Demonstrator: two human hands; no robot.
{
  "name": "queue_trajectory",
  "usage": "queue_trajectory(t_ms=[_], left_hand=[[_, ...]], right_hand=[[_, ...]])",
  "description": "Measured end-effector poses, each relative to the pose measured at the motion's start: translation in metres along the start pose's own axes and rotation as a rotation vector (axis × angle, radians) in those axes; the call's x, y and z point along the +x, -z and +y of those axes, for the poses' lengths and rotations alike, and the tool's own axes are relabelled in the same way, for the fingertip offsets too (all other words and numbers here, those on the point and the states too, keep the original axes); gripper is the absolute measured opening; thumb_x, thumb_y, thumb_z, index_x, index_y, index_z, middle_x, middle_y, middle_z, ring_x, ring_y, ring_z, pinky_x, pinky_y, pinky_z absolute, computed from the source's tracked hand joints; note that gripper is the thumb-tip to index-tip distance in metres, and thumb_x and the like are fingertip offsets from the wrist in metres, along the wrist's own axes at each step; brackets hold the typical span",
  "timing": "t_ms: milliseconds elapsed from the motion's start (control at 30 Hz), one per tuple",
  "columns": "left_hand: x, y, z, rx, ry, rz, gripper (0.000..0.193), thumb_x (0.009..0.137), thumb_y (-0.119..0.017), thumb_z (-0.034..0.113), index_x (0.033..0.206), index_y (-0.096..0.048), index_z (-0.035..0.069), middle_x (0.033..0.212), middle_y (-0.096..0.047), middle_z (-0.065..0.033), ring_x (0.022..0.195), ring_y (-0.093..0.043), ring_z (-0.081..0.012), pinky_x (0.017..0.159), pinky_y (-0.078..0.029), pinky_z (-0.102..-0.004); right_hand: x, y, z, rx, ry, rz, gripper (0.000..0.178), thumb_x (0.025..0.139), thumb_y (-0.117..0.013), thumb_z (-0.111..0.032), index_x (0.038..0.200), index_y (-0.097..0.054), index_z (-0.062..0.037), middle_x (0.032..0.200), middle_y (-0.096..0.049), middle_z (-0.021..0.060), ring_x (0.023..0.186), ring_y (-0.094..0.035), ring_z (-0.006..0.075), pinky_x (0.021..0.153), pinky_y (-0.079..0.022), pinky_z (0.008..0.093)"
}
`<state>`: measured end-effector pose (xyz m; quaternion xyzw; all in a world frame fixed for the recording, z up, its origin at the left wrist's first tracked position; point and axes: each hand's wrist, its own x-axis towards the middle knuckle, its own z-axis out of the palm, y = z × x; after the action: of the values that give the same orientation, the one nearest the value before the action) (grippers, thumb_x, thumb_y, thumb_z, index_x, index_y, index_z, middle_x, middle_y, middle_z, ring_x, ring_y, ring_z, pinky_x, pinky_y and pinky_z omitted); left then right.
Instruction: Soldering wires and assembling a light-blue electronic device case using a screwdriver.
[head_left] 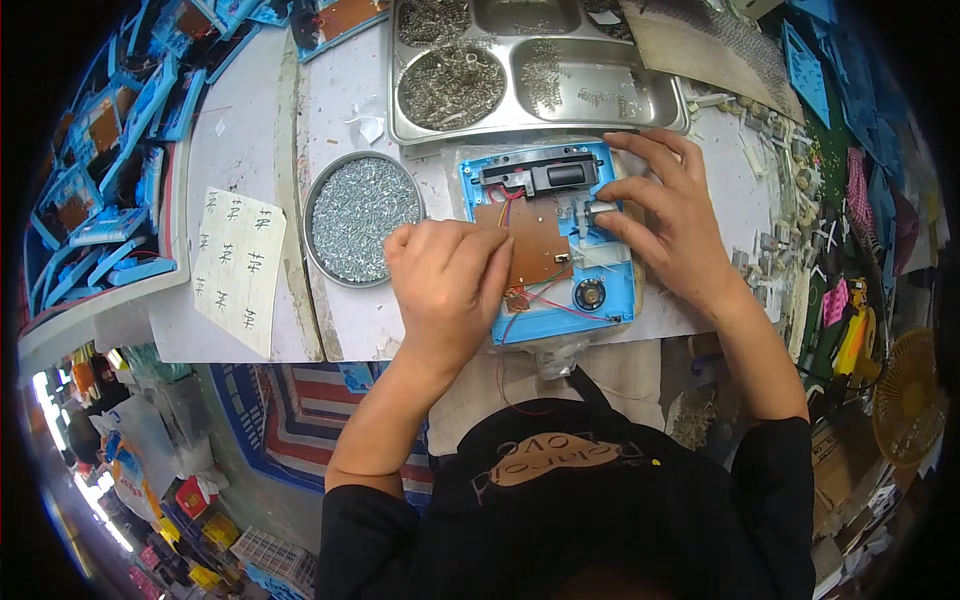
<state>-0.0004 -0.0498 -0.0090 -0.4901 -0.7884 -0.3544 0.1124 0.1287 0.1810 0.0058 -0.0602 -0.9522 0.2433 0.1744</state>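
A light-blue plastic housing point(617, 287) lies in front of me, holding a brown circuit board point(538, 243), a black slotted module point(545, 176), a round speaker point(589, 293) and thin coloured wires. My right hand point(668, 215) reaches over its right side, thumb and index finger pinching a small grey-and-white motor point(597, 212) at the board's right edge. Over the board's left edge, my left hand point(448, 280) is closed, its fingertips pressed together beside the wires. Whatever may be between those fingertips is hidden.
A round tin of small screws point(365, 215) stands left of the housing. Behind is a steel compartment tray point(545, 112) with springs. More small motors point(770, 235) lie along the right. Blue housings point(110, 225) pile up at left, near a handwritten sheet point(238, 265).
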Motion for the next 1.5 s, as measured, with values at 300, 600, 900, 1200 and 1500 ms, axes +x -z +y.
queue_trajectory(t_ms=[300, 600, 900, 1200, 1500], left_hand=[[-0.006, 0.001, -0.005, -0.010, -0.019, 0.002, 0.014, 0.081, -0.079, 0.009, 0.092, -0.070, 0.011, 0.085, -0.064, -0.0010, 0.081, -0.060, -0.0206, 0.085, -0.037, -0.0398], [0.001, 0.007, -0.014, -0.002, -0.156, -0.021, 0.020, 0.075, -0.081, 0.007, 0.091, -0.071, 0.012, 0.084, -0.064, 0.0006, 0.078, -0.061, -0.0194, 0.079, -0.037, -0.0372], [0.001, 0.018, -0.025, 0.071, -0.267, -0.090, 0.021, 0.073, -0.082, 0.013, 0.092, -0.073, 0.014, 0.091, -0.063, 0.0012, 0.083, -0.060, -0.0190, 0.080, -0.037, -0.0368], [-0.016, 0.031, 0.007, -0.188, 0.033, 0.081, 0.033, 0.075, -0.080, 0.009, 0.107, -0.074, 0.011, 0.102, -0.062, -0.0081, 0.090, -0.059, -0.0245, 0.076, -0.043, -0.0381], [0.016, 0.000, 0.006, -0.243, -0.043, -0.188, 0.028, 0.080, -0.077, 0.009, 0.108, -0.073, 0.005, 0.108, -0.066, -0.0120, 0.094, -0.064, -0.0311, 0.081, -0.052, -0.0416]], right_hand=[[0.009, 0.013, -0.013, -0.223, 0.114, -0.019, 0.017, 0.080, -0.079, -0.018, 0.095, -0.076, -0.0099, 0.131, -0.065, 0.0108, 0.124, -0.050, 0.0395, 0.098, -0.049, 0.0468], [0.068, -0.022, -0.045, 0.001, 0.437, -0.054, 0.014, 0.070, -0.075, -0.011, 0.084, -0.074, -0.0080, 0.125, -0.066, 0.0082, 0.127, -0.052, 0.0389, 0.097, -0.053, 0.0455], [0.102, -0.032, -0.045, -0.017, 0.683, -0.268, 0.013, 0.072, -0.072, -0.012, 0.080, -0.074, -0.0022, 0.123, -0.067, 0.0093, 0.130, -0.054, 0.0343, 0.096, -0.055, 0.0436], [0.053, -0.022, -0.031, -0.005, 0.409, -0.047, 0.018, 0.070, -0.078, -0.009, 0.081, -0.064, -0.0035, 0.128, -0.064, 0.0074, 0.130, -0.051, 0.0369, 0.100, -0.052, 0.0482], [0.030, -0.013, -0.025, 0.065, 0.156, 0.124, 0.013, 0.072, -0.077, -0.006, 0.083, -0.069, -0.0075, 0.136, -0.063, 0.0076, 0.133, -0.043, 0.0420, 0.108, -0.041, 0.0518]])
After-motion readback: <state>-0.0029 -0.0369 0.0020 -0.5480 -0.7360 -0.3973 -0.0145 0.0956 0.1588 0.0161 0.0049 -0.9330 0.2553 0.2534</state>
